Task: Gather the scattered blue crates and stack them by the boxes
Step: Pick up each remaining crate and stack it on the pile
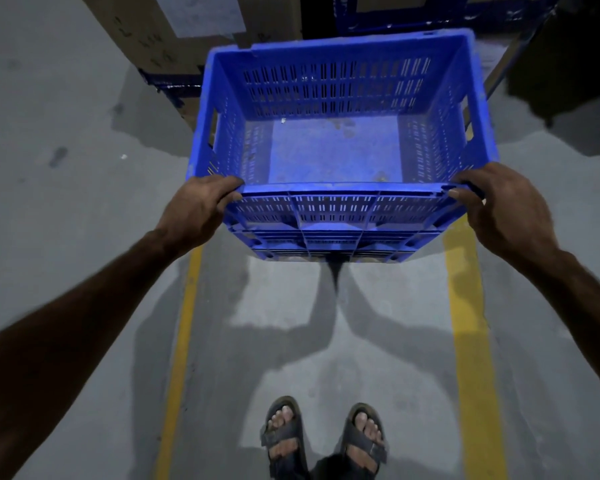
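Observation:
A blue slotted plastic crate (pixel 336 147) hangs in the air in front of me, empty, its open top facing up. My left hand (pixel 198 207) grips the near rim at the left corner, fingers curled over the edge. At the near right corner my right hand (pixel 499 206) grips the same rim. The crate is above the grey floor, close to the cardboard boxes (pixel 174 32) at the top of the view. Below its near wall more blue ribbed plastic shows; whether that is a second crate I cannot tell.
Two yellow floor lines (pixel 468 341) run toward me on the grey concrete. My sandalled feet (pixel 323 438) stand between them. A blue pallet edge (pixel 174 88) sits under the boxes. A dark shape (pixel 568 64) stands at the upper right.

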{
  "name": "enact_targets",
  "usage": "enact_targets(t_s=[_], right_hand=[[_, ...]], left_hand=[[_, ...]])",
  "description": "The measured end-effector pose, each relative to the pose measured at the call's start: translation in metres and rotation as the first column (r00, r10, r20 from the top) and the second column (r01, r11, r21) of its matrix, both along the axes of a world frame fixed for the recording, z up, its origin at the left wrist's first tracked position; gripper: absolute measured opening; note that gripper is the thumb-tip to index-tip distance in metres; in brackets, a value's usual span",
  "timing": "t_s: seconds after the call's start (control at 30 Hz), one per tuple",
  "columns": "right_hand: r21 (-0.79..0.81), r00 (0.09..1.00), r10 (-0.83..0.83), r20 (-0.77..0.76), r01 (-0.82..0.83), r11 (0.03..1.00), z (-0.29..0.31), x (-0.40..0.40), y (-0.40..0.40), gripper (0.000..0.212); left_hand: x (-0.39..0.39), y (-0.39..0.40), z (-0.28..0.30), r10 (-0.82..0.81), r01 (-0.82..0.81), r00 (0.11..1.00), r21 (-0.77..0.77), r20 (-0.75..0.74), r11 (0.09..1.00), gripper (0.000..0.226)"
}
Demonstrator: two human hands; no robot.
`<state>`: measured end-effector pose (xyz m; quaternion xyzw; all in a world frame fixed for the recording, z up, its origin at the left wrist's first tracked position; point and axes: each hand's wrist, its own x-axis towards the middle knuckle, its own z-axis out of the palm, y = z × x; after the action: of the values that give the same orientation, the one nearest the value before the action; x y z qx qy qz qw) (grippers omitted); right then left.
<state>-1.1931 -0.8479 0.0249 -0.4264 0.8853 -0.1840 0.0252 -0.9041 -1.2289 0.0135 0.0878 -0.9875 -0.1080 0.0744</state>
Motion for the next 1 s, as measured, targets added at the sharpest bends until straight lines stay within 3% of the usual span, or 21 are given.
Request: enact_targets(t_s=[0.27, 0.43, 0.7, 1.0], right_hand=[[-0.001, 0.998, 0.067, -0.016, -0.067, 0.998, 0.004, -0.009, 0.0, 0.031], [0.004, 0.995, 0.102, -0.02, -0.102, 0.995, 0.004, -0.014, 0.0, 0.037], [0.002, 1.0, 0.021, 0.008, -0.021, 1.0, -0.006, -0.006, 0.003, 0.028], [-0.028, 0.996, 0.083, -0.024, -0.084, 0.996, 0.002, -0.01, 0.002, 0.028]], left_hand=[[0.002, 0.012, 0.001, 0.046, -0.043, 0.998, 0.06, -0.043, 0.997, 0.029], [0.003, 0.013, 0.002, 0.053, -0.049, 0.998, 0.083, -0.041, 0.995, 0.042], [0.001, 0.006, 0.002, 0.028, -0.027, 0.999, 0.031, -0.044, 0.999, 0.032], [0.001, 0.011, 0.002, 0.019, -0.016, 0.997, 0.04, -0.08, 0.999, 0.027]])
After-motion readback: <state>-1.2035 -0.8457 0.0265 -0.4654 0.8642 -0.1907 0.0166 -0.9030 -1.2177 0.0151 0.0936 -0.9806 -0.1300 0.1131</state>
